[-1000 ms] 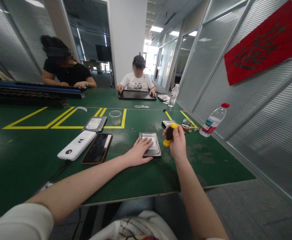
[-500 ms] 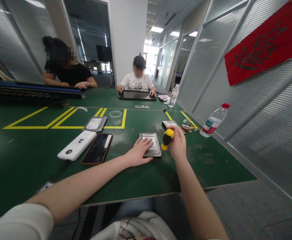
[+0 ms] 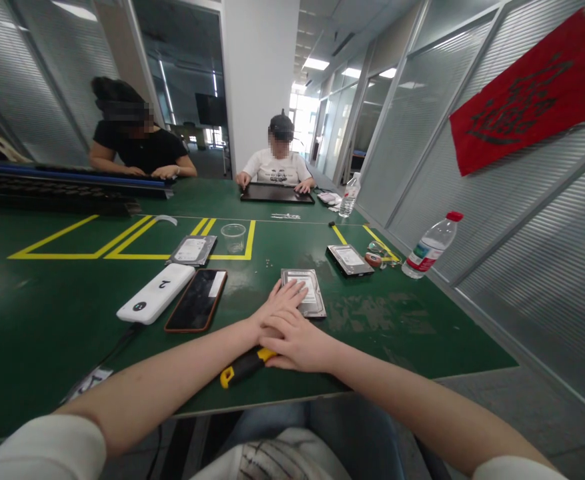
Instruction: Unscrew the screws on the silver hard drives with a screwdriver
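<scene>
A hard drive with a white label lies on the green table in front of me. My left hand rests flat on its left part, fingers stretched out. Across the back of that hand lies my right hand, its fingers touching the left one. A screwdriver's black and yellow handle sticks out to the left from under the right palm, which holds it; the shaft is hidden. Tiny bits, likely screws, are scattered beyond the drive.
A second hard drive lies to the right by a brown roll and a water bottle. On the left are a phone, a white power bank, another drive and a plastic cup. Two people sit across the table.
My right hand has moved left from the drive's right edge onto my left hand, tipping the screwdriver from upright to lying low. The left hand stays on the drive.
</scene>
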`<state>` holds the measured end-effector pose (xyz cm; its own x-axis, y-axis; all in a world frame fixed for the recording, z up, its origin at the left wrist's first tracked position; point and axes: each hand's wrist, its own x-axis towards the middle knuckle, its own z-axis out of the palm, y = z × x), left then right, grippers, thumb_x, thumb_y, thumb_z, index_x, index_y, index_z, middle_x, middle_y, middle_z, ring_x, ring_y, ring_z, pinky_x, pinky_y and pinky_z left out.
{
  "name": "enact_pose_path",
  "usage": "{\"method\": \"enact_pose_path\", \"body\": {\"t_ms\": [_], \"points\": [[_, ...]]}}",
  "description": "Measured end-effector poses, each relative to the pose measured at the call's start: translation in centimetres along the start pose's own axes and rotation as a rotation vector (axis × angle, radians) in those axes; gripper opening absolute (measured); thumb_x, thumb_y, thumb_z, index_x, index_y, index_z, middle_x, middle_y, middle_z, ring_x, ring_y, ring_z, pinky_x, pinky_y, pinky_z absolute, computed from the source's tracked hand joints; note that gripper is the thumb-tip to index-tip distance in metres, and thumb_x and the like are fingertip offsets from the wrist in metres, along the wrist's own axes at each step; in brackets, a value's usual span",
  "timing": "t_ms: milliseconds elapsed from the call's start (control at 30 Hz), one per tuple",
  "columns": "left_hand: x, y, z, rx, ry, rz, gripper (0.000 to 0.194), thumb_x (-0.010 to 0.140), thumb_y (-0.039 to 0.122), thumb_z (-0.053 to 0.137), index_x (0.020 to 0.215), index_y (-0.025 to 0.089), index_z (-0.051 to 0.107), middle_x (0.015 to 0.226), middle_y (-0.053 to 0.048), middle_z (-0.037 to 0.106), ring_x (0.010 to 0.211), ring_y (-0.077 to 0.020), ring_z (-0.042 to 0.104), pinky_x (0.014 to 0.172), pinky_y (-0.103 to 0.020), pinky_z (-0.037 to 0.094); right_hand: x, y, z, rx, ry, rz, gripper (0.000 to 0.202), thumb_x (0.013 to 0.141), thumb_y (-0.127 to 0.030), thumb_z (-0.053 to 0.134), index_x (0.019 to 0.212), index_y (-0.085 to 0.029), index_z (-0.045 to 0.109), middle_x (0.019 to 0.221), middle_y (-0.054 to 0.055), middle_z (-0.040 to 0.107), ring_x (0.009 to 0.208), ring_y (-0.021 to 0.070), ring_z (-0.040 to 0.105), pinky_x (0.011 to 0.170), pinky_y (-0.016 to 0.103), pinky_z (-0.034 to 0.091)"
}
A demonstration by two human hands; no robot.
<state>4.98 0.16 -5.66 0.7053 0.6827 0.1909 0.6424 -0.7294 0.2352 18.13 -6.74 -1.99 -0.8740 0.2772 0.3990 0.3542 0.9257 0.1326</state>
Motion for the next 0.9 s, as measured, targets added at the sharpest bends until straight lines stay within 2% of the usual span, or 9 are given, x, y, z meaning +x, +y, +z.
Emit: {"method": "enact_pose_path", "body": {"t_ms": [133, 233, 333, 400, 433, 567, 667, 800, 900], "points": [[0.0, 0.5, -0.6, -0.024, 0.015, 0.003, 0.075, 0.084, 0.043, 0.066, 0.148, 0.018, 0.035, 0.155, -0.015, 0.032, 0.145, -0.0309, 0.021, 0.118, -0.053, 0.01, 1.5, -1.9, -1.0, 0.012, -0.103, -0.131, 0.037, 0.091, -0.044, 0.049, 0.109, -0.013, 0.059, 0.116, 0.011, 0.063, 0.109, 0.0234, 0.053, 0.096, 0.038, 0.04], [-0.4, 1.0, -1.1, -0.05, 0.017, 0.015, 0.074, 0.085, 0.041, 0.065, 0.148, 0.015, 0.035, 0.155, -0.017, 0.031, 0.145, -0.0321, 0.021, 0.117, -0.054, 0.011, 2.8, -3.6, -1.0, 0.017, -0.156, -0.112, 0.033, 0.09, -0.039, 0.053, 0.105, -0.01, 0.058, 0.099, 0.008, 0.066, 0.095, 0.0213, 0.057, 0.084, 0.034, 0.043], [-0.5, 1.0, -1.4, -0.061, 0.02, 0.015, 0.073, 0.086, 0.04, 0.064, 0.147, 0.014, 0.035, 0.155, -0.017, 0.03, 0.145, -0.0326, 0.021, 0.117, -0.055, 0.012, 2.9, -4.3, -1.3, 0.045, -0.145, -0.118, 0.022, 0.092, -0.033, 0.052, 0.097, -0.013, 0.058, 0.091, 0.006, 0.067, 0.088, 0.0193, 0.059, 0.081, 0.032, 0.044], [-0.4, 1.0, -1.4, -0.072, 0.012, 0.006, 0.071, 0.086, 0.039, 0.065, 0.146, 0.015, 0.037, 0.154, -0.017, 0.031, 0.144, -0.0336, 0.023, 0.117, -0.055, 0.013, 2.2, -3.7, -2.0, 0.102, -0.07, -0.099, 0.019, 0.093, -0.031, 0.049, 0.094, -0.015, 0.058, 0.089, 0.006, 0.067, 0.084, 0.018, 0.06, 0.077, 0.031, 0.045], [-0.4, 1.0, -1.4, -0.079, 0.005, 0.0, 0.068, 0.086, 0.038, 0.064, 0.145, 0.015, 0.038, 0.154, -0.017, 0.033, 0.144, -0.0339, 0.025, 0.117, -0.055, 0.014, 1.8, -3.1, -2.7, 0.151, -0.001, -0.04, 0.018, 0.092, -0.032, 0.05, 0.092, -0.016, 0.058, 0.089, 0.007, 0.067, 0.084, 0.0182, 0.06, 0.076, 0.031, 0.046], [-0.5, 1.4, -1.8, -0.091, 0.074, 0.016, 0.064, 0.09, 0.034, 0.059, 0.147, 0.018, 0.036, 0.154, -0.013, 0.033, 0.144, -0.0326, 0.025, 0.118, -0.052, 0.012, 0.3, 0.6, -5.7, 0.375, 0.62, 0.527, 0.021, 0.083, -0.028, 0.062, 0.101, -0.021, 0.053, 0.093, 0.005, 0.062, 0.085, 0.018, 0.061, 0.075, 0.032, 0.05], [-0.7, 1.7, -2.1, -0.085, 0.05, 0.009, 0.072, 0.085, 0.039, 0.066, 0.147, 0.017, 0.036, 0.154, -0.016, 0.033, 0.143, -0.0338, 0.025, 0.116, -0.056, 0.014, -0.2, 3.9, -7.2, 0.664, 0.991, 0.787, 0.018, 0.083, -0.031, 0.062, 0.092, -0.024, 0.048, 0.084, -0.003, 0.056, 0.054, 0.0071, 0.053, 0.053, 0.024, 0.046], [-0.6, 1.7, -2.1, -0.074, 0.024, 0.002, 0.073, 0.085, 0.039, 0.065, 0.148, 0.016, 0.034, 0.155, -0.016, 0.031, 0.144, -0.0327, 0.024, 0.117, -0.055, 0.015, -0.9, 6.7, -6.9, 0.931, 1.247, 0.885, 0.03, 0.078, -0.036, 0.068, 0.094, -0.027, 0.044, 0.068, -0.01, 0.053, 0.037, 0.0023, 0.04, 0.037, 0.017, 0.031], [-0.6, 1.6, -1.9, -0.075, 0.027, 0.006, 0.072, 0.086, 0.04, 0.063, 0.149, 0.018, 0.033, 0.155, -0.015, 0.03, 0.145, -0.0324, 0.023, 0.117, -0.055, 0.014, -1.4, 7.1, -5.9, 1.062, 1.317, 0.887, 0.031, 0.081, -0.049, 0.062, 0.095, -0.027, 0.045, 0.059, -0.011, 0.049, 0.034, 0.0026, 0.038, 0.035, 0.016, 0.028]]}}
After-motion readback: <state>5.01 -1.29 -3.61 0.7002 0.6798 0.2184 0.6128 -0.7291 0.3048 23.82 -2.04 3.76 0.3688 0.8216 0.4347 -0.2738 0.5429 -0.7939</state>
